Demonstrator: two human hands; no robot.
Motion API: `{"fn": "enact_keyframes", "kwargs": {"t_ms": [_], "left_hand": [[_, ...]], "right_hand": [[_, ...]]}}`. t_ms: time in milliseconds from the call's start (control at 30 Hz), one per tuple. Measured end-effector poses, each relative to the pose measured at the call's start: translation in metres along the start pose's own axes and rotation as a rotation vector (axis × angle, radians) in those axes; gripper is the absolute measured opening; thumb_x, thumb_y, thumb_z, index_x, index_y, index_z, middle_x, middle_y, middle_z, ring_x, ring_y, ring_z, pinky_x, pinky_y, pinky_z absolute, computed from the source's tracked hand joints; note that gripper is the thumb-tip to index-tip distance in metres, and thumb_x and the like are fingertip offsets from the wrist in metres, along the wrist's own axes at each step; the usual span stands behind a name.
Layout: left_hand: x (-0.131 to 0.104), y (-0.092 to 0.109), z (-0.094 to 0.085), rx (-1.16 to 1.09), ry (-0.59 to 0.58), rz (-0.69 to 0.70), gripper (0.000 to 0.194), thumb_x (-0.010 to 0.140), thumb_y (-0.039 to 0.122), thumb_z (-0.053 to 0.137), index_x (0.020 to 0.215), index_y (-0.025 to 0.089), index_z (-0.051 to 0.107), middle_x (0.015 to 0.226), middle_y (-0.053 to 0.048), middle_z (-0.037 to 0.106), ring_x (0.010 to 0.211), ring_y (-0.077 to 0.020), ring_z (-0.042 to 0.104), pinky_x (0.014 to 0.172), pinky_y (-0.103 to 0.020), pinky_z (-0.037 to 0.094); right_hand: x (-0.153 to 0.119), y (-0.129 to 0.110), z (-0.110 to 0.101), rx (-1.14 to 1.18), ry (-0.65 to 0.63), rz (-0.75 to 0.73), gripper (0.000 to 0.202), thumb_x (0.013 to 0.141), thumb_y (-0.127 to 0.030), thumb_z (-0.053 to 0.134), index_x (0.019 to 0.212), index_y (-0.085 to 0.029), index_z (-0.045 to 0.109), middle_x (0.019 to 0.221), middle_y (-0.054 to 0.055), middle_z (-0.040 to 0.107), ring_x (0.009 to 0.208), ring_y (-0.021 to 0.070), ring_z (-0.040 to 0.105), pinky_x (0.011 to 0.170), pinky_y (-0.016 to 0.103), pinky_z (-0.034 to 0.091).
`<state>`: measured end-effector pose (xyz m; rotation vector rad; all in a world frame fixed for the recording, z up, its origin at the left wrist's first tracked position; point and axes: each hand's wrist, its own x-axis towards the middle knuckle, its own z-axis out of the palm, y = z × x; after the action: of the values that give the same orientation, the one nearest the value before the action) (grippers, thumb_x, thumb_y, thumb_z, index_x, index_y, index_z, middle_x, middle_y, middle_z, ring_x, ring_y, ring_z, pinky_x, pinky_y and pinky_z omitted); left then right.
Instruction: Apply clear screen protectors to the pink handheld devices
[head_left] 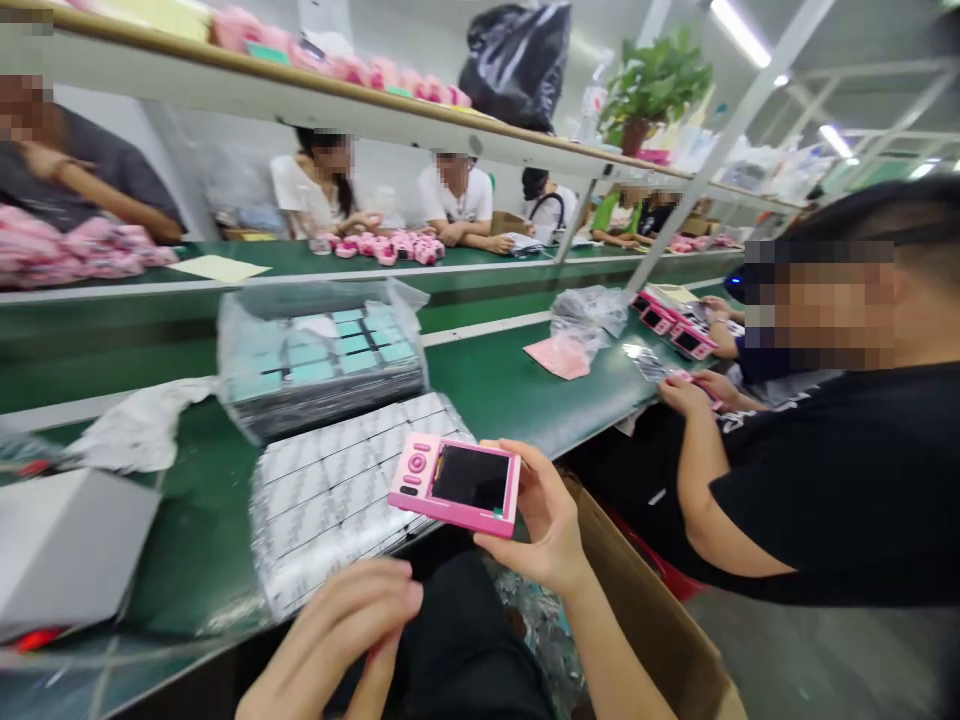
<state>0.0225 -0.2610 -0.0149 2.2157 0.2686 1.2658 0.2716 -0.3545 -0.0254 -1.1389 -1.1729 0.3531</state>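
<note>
My right hand (551, 525) is closed on the right end of a pink toy camera (469, 478). Its dark screen and round button pad face me, with a small green tab at the screen's lower corner. Below and left of it, my left hand (345, 630) is apart from the camera, its fingers together and bent toward the thumb. Whatever may be between those fingertips is hidden. Behind the camera lies a stack of flat pieces under silvery-white film (337, 490). Farther back, a plastic-lined box (330, 390) holds rows of pieces with light-blue film.
A white box (71, 545) stands left on the green bench (202, 510), near a crumpled white bag (142, 425). A pink packet (561, 355) lies ahead. A cardboard box (645, 610) stands below right. A co-worker (832, 460) sits close on my right, handling a pink device.
</note>
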Motion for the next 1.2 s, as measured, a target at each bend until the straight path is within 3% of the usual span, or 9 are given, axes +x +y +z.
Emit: {"fn": "enact_keyframes", "kwargs": {"t_ms": [67,167,267,433,700,967,1200], "left_hand": [[0.024,0.017,-0.014,0.090,0.061,0.004,0.036,0.099,-0.001,0.067,0.123,0.025,0.076,0.115,-0.006,0.079,0.113,-0.0194,0.076,0.103,-0.031,0.064],[0.044,0.024,-0.023,0.104,0.025,0.020,0.024,0.099,0.010,0.078,0.119,0.024,0.076,0.114,-0.004,0.073,0.111,-0.0165,0.071,0.103,-0.029,0.059],[0.049,0.019,-0.033,0.050,-0.047,-0.003,0.021,0.096,0.020,0.085,0.114,0.025,0.076,0.109,-0.002,0.070,0.105,-0.0154,0.068,0.095,-0.026,0.059],[0.048,0.009,-0.049,0.019,-0.092,-0.019,0.023,0.095,0.010,0.083,0.111,0.025,0.077,0.106,-0.001,0.069,0.101,-0.0141,0.068,0.089,-0.024,0.058],[0.045,-0.004,-0.039,0.066,-0.039,0.021,0.022,0.100,0.004,0.074,0.111,0.022,0.071,0.105,-0.002,0.068,0.101,-0.0146,0.065,0.088,-0.027,0.056],[0.046,0.000,-0.016,0.125,0.037,-0.003,0.023,0.099,-0.001,0.070,0.104,0.021,0.065,0.100,-0.003,0.067,0.102,-0.0180,0.060,0.096,-0.036,0.053],[0.048,0.000,-0.008,0.093,0.155,-0.113,0.022,0.100,-0.001,0.066,0.099,0.020,0.065,0.098,-0.001,0.065,0.095,-0.0124,0.063,0.086,-0.028,0.054]], "right_hand": [[0.012,-0.009,0.020,0.029,-0.122,-0.037,0.085,0.082,-0.025,0.095,0.157,-0.031,0.055,0.152,0.013,0.067,0.139,0.0307,0.070,0.118,0.043,0.060],[0.026,-0.025,0.041,-0.002,-0.308,-0.076,0.085,0.082,-0.019,0.092,0.157,-0.033,0.056,0.150,0.011,0.066,0.138,0.0304,0.069,0.116,0.043,0.061],[0.035,-0.038,0.052,-0.064,-0.464,-0.105,0.084,0.081,-0.016,0.090,0.156,-0.035,0.057,0.148,0.008,0.068,0.136,0.0296,0.069,0.115,0.043,0.061],[0.047,-0.047,0.056,-0.106,-0.572,-0.154,0.079,0.086,-0.020,0.089,0.156,-0.033,0.057,0.142,0.007,0.070,0.132,0.0267,0.070,0.117,0.043,0.060],[0.052,-0.041,0.054,-0.142,-0.565,-0.132,0.080,0.086,-0.018,0.089,0.157,-0.033,0.055,0.146,0.008,0.069,0.133,0.0278,0.070,0.115,0.043,0.061],[0.048,-0.031,0.049,-0.171,-0.449,-0.185,0.081,0.085,-0.011,0.082,0.158,-0.033,0.055,0.148,0.009,0.067,0.137,0.0302,0.067,0.116,0.048,0.062],[0.048,-0.030,0.048,-0.159,-0.421,-0.176,0.083,0.085,-0.010,0.084,0.159,-0.032,0.055,0.149,0.010,0.067,0.139,0.0307,0.066,0.117,0.049,0.061]]}}
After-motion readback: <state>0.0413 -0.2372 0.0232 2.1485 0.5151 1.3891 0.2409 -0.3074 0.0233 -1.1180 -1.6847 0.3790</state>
